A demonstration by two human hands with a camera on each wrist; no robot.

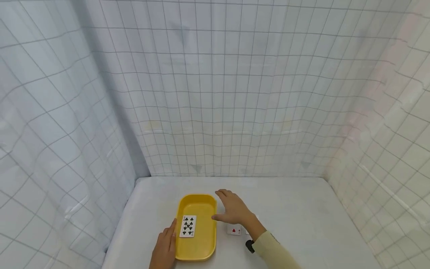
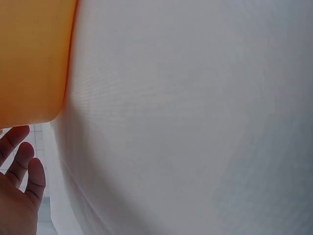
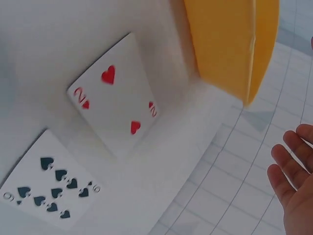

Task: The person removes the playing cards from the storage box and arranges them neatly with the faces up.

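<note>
A yellow tray (image 1: pixel 209 243) stands on the white table, with a playing card of clubs (image 1: pixel 188 226) lying face up in its left half. My left hand (image 1: pixel 164 244) rests along the tray's left wall, its fingers fairly straight; in the left wrist view the fingers (image 2: pixel 35 181) lie close to the wall. Over the tray's right rim hovers my right hand (image 1: pixel 233 207), fingers and thumb spread, holding nothing. Beneath and beside the right forearm, a two of hearts (image 3: pixel 115 93) and a nine of spades (image 3: pixel 51 183) lie face up on the table. The arm partly covers the spades card in the head view.
White sheeting with a dark grid (image 1: pixel 215 93) encloses the table (image 1: pixel 295 216) at the back and both sides. A small black object (image 1: pixel 250 246) sits at the right wrist, by the pale sleeve (image 1: pixel 275 252).
</note>
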